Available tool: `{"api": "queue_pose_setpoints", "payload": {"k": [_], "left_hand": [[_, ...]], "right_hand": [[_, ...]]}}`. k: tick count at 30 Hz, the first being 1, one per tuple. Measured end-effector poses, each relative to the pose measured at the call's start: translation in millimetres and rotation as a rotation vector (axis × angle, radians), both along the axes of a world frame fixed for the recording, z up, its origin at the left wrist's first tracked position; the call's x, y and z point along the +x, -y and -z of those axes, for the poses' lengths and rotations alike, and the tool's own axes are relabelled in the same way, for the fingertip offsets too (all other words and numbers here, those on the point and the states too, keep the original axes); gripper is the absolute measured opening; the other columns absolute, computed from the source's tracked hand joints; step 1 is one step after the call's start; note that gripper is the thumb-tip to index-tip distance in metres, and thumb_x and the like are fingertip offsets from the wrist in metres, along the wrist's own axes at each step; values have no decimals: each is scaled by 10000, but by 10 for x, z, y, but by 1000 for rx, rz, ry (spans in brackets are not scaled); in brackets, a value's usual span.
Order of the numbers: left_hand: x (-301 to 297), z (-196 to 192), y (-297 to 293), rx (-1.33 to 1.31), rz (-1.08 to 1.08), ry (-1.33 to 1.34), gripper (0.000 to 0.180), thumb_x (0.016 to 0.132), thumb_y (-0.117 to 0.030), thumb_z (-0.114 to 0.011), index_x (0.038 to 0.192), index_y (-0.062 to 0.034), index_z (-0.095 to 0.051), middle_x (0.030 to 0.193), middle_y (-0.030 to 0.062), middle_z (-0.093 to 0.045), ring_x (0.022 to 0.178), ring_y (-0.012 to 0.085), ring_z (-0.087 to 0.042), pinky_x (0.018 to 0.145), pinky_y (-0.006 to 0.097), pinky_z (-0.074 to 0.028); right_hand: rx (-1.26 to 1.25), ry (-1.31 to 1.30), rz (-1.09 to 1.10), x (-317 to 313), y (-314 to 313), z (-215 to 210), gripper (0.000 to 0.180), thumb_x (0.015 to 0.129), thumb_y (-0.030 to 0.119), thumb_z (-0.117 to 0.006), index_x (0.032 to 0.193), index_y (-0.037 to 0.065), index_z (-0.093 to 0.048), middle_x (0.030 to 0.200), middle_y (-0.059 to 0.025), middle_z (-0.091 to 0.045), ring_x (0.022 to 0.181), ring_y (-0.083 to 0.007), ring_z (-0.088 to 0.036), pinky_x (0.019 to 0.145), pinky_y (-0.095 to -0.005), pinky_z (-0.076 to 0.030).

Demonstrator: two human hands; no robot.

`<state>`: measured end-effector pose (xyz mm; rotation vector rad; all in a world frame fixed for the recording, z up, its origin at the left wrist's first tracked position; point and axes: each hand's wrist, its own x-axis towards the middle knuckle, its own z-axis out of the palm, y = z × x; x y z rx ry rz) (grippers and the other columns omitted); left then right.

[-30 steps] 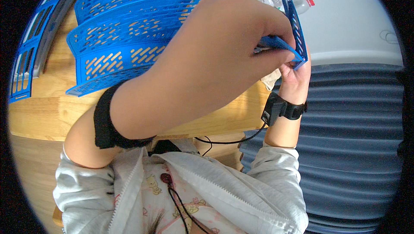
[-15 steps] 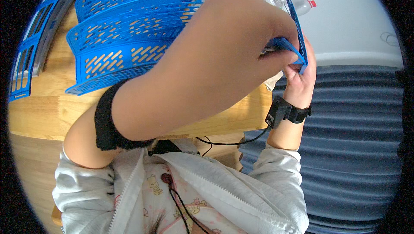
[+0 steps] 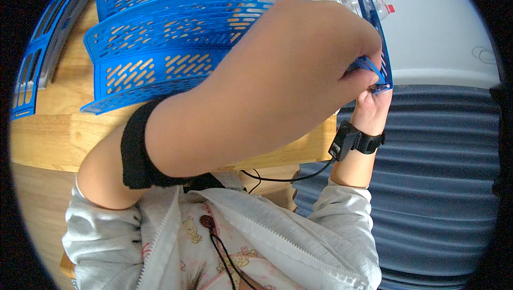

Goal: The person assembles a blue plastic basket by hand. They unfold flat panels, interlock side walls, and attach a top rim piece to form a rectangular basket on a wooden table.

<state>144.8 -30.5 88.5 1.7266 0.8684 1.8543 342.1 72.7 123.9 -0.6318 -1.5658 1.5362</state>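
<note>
A blue perforated plastic file rack (image 3: 131,79) with several slatted dividers stands on the wooden table ahead of me. My left hand (image 3: 315,39) reaches across to the right, its fingers closed round a blue plastic edge at the rack's near right corner. Next to it rises a narrow blue side panel (image 3: 368,7), seen almost edge-on. My right hand (image 3: 374,103) is at the lower end of this panel, its thumb side pressed against the corner; the panel and my left hand hide most of its fingers.
Another blue slotted panel (image 3: 29,81) stands at the far left beside a grey strip (image 3: 59,39). A clear bottle with a red cap (image 3: 382,8) lies beyond the panel on a white surface (image 3: 433,39). Dark ribbed fabric (image 3: 438,172) fills the right side. A black cable (image 3: 288,179) runs from my right wrist.
My left hand and the side panel have shifted a little to the right. The panel now shows more of its face, and covers more of my right hand.
</note>
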Motion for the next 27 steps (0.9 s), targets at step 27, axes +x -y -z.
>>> {"api": "queue_pose_setpoints", "payload": {"k": [27], "left_hand": [[-29,5,23,12,-44,-23,99,763,-42,-684,851,-6,-657,758,62,-652,699,116,-616,639,233,-478]], "right_hand": [[92,69,330,-99,144,45,257,903,193,-562,1085,12,-577,950,-69,-645,837,-125,-610,671,-230,-501]]}}
